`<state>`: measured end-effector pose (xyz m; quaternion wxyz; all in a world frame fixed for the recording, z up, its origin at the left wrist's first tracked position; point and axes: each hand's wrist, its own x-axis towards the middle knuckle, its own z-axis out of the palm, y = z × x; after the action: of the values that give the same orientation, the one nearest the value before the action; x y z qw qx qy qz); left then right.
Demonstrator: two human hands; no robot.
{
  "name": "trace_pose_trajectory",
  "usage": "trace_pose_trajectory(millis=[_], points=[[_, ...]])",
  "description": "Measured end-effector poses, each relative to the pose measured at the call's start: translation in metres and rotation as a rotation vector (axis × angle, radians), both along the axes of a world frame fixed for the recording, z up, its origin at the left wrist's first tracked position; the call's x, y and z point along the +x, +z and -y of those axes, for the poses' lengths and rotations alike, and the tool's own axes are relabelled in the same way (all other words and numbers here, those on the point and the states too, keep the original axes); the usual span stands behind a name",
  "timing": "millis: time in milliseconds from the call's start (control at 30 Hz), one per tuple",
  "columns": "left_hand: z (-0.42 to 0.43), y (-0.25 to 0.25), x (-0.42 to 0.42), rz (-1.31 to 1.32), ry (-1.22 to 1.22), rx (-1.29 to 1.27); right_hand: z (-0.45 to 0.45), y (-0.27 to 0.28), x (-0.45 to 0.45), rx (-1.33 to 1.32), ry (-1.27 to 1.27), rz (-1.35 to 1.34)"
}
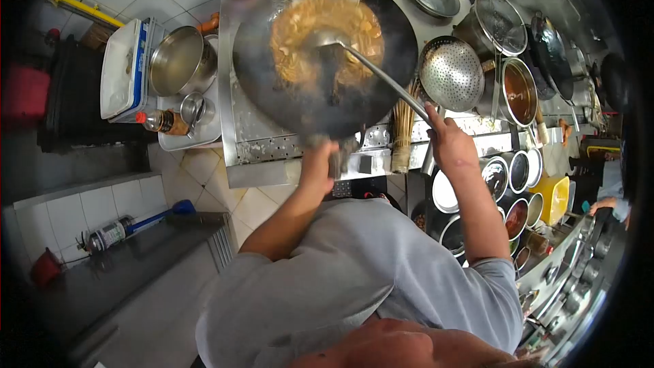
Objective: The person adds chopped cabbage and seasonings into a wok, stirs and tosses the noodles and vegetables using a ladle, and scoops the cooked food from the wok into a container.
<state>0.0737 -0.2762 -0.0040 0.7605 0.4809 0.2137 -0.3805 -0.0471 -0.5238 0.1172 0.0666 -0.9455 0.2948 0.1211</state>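
A large dark wok (255,61) sits on the stove, with steaming food in brown sauce (364,27) spread in its upper part. My left hand (319,169) is closed at the near edge of the wok, around a cloth-like grey thing (334,153) at its handle. In my right hand (449,142) is the long metal handle of a ladle (381,73), gripped near its end. The ladle's bowl rests in the food. A bamboo brush (402,143) lies between the wok and my right hand.
Right of the wok are a perforated strainer (452,73), a mesh strainer (501,24), and a pot of reddish liquid (520,92). Several sauce containers stand beyond my right forearm. At left, a steel pot (177,61) and a bottle (158,120) share a tray (191,142). Another person's hand (602,205) shows far right.
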Motion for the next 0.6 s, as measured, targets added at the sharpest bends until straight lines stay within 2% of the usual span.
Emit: trace_pose_trajectory(millis=[67,100,167,200,233,333,400,467,500,533,567,600], points=[[-0.037,-0.04,-0.032,0.244,-0.121,0.08,-0.008,0.002,-0.015,0.022,-0.023,0.018],[-0.036,-0.044,-0.029,0.247,-0.126,0.08,-0.01,0.004,-0.024,0.038,-0.045,0.032],[-0.041,-0.048,-0.032,0.148,-0.105,0.076,0.001,0.015,-0.048,0.164,-0.012,0.135],[-0.026,-0.002,-0.011,-0.104,-0.08,-0.068,0.007,0.026,-0.055,0.269,0.012,0.21],[-0.011,0.003,0.008,-0.11,-0.062,-0.041,0.007,0.047,-0.053,0.325,-0.053,0.135],[0.028,0.001,0.053,-0.083,0.009,-0.088,0.007,0.068,-0.049,0.273,0.009,-0.026],[0.033,0.001,0.056,-0.069,0.041,-0.151,0.001,0.055,-0.037,0.241,0.037,-0.007],[0.022,0.004,0.041,0.01,0.017,0.022,-0.01,0.038,-0.014,0.118,-0.057,-0.124],[0.005,-0.007,0.021,0.001,-0.035,-0.044,-0.004,0.004,-0.018,0.058,-0.008,0.016],[-0.011,-0.012,-0.005,0.068,-0.033,-0.051,-0.007,-0.005,-0.017,0.017,-0.026,0.033],[-0.027,-0.017,-0.022,0.023,-0.044,0.098,-0.011,-0.009,-0.021,0.02,-0.039,0.045],[-0.038,-0.038,-0.034,0.065,-0.027,0.047,-0.014,-0.011,-0.026,0.016,-0.05,0.059]])
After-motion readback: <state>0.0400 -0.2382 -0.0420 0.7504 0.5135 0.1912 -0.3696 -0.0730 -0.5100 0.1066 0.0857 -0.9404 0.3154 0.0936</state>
